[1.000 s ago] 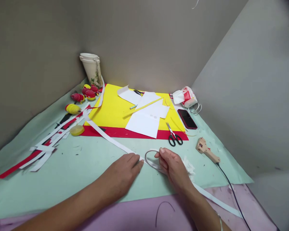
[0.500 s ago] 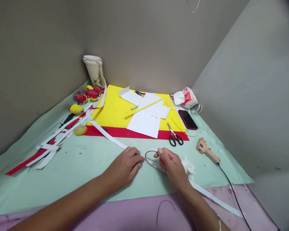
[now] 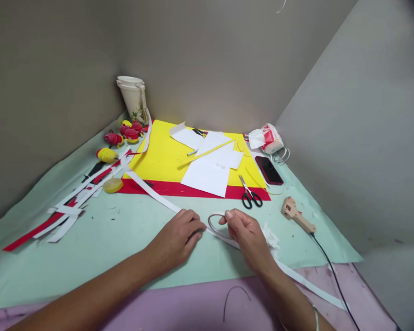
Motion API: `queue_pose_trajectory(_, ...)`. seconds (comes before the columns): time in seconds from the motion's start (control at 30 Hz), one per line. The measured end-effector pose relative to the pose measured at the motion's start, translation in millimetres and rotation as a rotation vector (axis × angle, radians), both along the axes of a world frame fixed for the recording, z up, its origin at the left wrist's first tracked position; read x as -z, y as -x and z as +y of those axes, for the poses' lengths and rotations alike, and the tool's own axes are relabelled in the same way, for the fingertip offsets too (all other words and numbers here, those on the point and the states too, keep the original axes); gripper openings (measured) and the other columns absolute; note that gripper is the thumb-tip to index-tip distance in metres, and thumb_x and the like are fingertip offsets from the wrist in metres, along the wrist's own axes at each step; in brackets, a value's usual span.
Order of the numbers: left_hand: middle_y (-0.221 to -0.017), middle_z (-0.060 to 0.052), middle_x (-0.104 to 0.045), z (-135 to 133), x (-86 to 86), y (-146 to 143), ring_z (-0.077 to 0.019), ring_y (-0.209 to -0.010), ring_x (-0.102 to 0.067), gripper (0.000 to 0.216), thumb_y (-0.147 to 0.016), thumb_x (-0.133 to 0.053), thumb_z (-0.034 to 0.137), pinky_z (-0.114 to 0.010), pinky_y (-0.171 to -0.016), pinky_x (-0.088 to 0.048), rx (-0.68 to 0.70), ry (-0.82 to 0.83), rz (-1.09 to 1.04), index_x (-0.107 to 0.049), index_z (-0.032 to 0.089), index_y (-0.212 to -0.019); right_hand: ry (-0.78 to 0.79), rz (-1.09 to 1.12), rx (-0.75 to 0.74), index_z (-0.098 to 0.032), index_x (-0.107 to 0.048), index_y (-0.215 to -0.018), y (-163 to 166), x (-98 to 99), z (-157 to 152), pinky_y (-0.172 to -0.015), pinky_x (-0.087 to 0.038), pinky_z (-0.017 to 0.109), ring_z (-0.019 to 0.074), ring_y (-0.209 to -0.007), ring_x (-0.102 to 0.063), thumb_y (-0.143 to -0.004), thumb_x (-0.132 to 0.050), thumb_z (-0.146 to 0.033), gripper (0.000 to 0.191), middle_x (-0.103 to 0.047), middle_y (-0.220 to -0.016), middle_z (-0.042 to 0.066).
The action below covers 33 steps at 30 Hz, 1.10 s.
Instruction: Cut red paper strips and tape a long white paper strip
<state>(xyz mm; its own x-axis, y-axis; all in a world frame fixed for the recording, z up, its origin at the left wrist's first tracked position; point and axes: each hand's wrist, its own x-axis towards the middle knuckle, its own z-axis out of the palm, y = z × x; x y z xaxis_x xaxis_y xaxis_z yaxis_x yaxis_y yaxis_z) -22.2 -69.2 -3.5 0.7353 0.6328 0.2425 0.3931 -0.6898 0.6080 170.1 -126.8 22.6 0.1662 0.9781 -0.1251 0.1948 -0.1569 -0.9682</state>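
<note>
A long white paper strip runs across the mat from the upper left, passing under my left hand. The fingers of that hand are closed together, pressing the strip down near its fingertips. My right hand pinches the end of a thin greyish curved strip between thumb and forefinger. This curve bends left from the pinch and back down along the white paper strip, between my hands. Whether the two are joined is hard to see. The white strip emerges again beyond my right wrist, toward the lower right.
Black-handled scissors, a phone and a corded glue gun lie to the right. White sheets rest on yellow sheet. Tape, cut strips and a white bucket are left. Crumpled tissue sits beside my right hand.
The view has shifted slightly. Both hands keep nearly the same place and grip, and the curved strip's loop between them looks slightly changed in shape.
</note>
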Motion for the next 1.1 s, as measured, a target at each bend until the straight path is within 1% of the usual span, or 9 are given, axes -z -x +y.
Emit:
queue_pose_trajectory(0.2,-0.096,-0.006,-0.060,0.6,-2.2,-0.1,-0.0205,-0.092,-0.052,0.019,-0.091,-0.045,0.014,-0.036,-0.082,-0.044,-0.027,0.042,-0.035,-0.061,0.019,-0.098,0.016,-0.089,-0.009,-0.020,-0.062,-0.073,-1.2,2.3,3.8,-0.053,-0.025,0.025,0.0115,-0.053,-0.031,-0.089,-0.049,-0.052,0.038,-0.037,-0.054,-0.006)
queue_pose_trajectory(0.3,-0.094,-0.005,-0.062,2.2,-3.8,-0.6,-0.0204,-0.091,-0.055,0.015,-0.091,-0.045,0.019,-0.035,-0.082,-0.045,-0.079,0.117,-0.073,-0.060,0.019,-0.094,0.003,-0.106,-0.025,-0.020,-0.063,-0.074,-0.7,2.2,4.3,-0.054,-0.026,0.025,0.0117,-0.053,-0.032,-0.090,-0.048,-0.051,0.037,-0.038,-0.055,-0.006)
queue_pose_trajectory(0.43,-0.092,-0.004,-0.064,4.2,-8.3,-0.9,-0.0207,-0.089,-0.058,0.016,-0.089,-0.046,0.025,-0.035,-0.081,-0.046,-0.140,0.231,-0.082,-0.061,0.021,-0.091,-0.006,-0.104,-0.030,-0.020,-0.064,-0.075,0.5,-0.2,3.1,-0.054,-0.026,0.025,0.0121,-0.054,-0.032,-0.090,-0.049,-0.051,0.037,-0.039,-0.055,-0.005)
queue_pose_trajectory(0.53,-0.089,-0.003,-0.065,6.0,-14.2,-1.4,-0.0202,-0.084,-0.059,0.016,-0.087,-0.048,0.029,-0.032,-0.076,-0.045,-0.193,0.362,-0.098,-0.061,0.021,-0.090,-0.013,-0.106,-0.043,-0.020,-0.064,-0.075,1.6,-2.3,3.3,-0.053,-0.025,0.025,0.0122,-0.054,-0.032,-0.090,-0.049,-0.049,0.036,-0.039,-0.055,-0.005)
queue_pose_trajectory(0.63,-0.082,-0.001,-0.065,9.4,-21.2,-4.3,-0.0191,-0.077,-0.059,0.017,-0.085,-0.052,0.034,-0.030,-0.070,-0.044,-0.247,0.527,-0.179,-0.060,0.021,-0.090,-0.003,-0.117,-0.049,-0.020,-0.064,-0.074,2.5,-2.9,5.3,-0.053,-0.025,0.025,0.0119,-0.053,-0.032,-0.089,-0.050,-0.048,0.035,-0.039,-0.055,-0.005)
queue_pose_trajectory(0.73,-0.074,0.000,-0.061,13.4,-26.4,-10.2,-0.0176,-0.071,-0.056,0.016,-0.082,-0.056,0.036,-0.028,-0.067,-0.042,-0.280,0.616,-0.270,-0.059,0.020,-0.084,-0.004,-0.120,-0.059,-0.019,-0.064,-0.072,3.4,-3.9,7.2,-0.053,-0.025,0.024,0.0118,-0.053,-0.032,-0.089,-0.050,-0.047,0.035,-0.039,-0.055,-0.005)
queue_pose_trajectory(0.9,-0.064,0.002,-0.056,14.8,-25.4,-19.6,-0.0148,-0.061,-0.052,0.023,-0.080,-0.058,0.041,-0.027,-0.061,-0.039,-0.278,0.808,-0.349,-0.057,0.019,-0.075,-0.015,-0.115,-0.068,-0.019,-0.063,-0.072,4.7,-8.5,6.7,-0.053,-0.025,0.025,0.0120,-0.053,-0.032,-0.089,-0.049,-0.045,0.035,-0.037,-0.054,-0.005)
queue_pose_trajectory(1.0,-0.065,0.001,-0.056,13.0,-24.4,-20.4,-0.0133,-0.059,-0.051,0.028,-0.081,-0.059,0.044,-0.027,-0.061,-0.039,-0.272,0.923,-0.398,-0.057,0.017,-0.073,-0.009,-0.120,-0.082,-0.019,-0.063,-0.072,5.0,-8.1,6.3,-0.054,-0.026,0.025,0.0119,-0.054,-0.033,-0.089,-0.049,-0.046,0.034,-0.037,-0.055,-0.005)
queue_pose_trajectory(1.1,-0.066,0.001,-0.056,12.5,-26.1,-19.0,-0.0122,-0.059,-0.050,0.030,-0.082,-0.059,0.044,-0.026,-0.061,-0.039,-0.250,0.995,-0.423,-0.058,0.017,-0.071,0.001,-0.148,-0.093,-0.020,-0.063,-0.072,5.2,-5.4,6.6,-0.054,-0.027,0.025,0.0120,-0.054,-0.034,-0.089,-0.049,-0.046,0.034,-0.039,-0.055,-0.005)
